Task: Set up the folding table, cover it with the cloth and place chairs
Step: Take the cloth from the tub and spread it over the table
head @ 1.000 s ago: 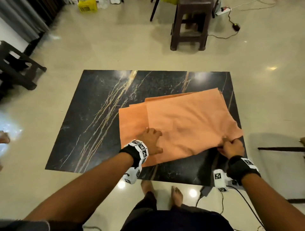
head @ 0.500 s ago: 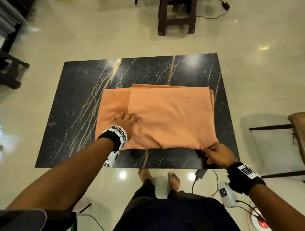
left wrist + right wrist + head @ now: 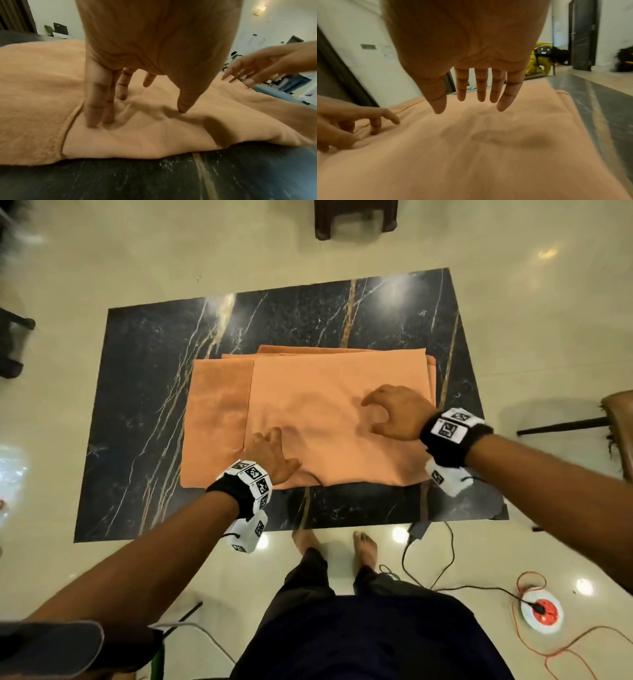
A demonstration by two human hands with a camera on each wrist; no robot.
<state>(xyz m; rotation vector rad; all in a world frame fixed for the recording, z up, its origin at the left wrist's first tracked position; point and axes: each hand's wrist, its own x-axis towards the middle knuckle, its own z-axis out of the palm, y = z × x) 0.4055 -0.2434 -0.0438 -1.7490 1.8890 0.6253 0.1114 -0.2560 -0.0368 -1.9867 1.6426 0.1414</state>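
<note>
Orange folded cloth (image 3: 329, 419) lies centre frame on the black marble-pattern tabletop (image 3: 144, 412); left hand (image 3: 270, 455) presses it with straight fingers; right hand (image 3: 399, 414) hovers with fingers spread, empty; risk: one-handed unfolding drags it off the near edge.

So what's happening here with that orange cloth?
A person stands at a dark marble-patterned table with a folded orange cloth lying on it. The left hand presses its fingertips into the cloth near the front edge. The right hand hovers open just above it, holding nothing. The cloth isn't spread out yet, so most of the table is uncovered.
</note>
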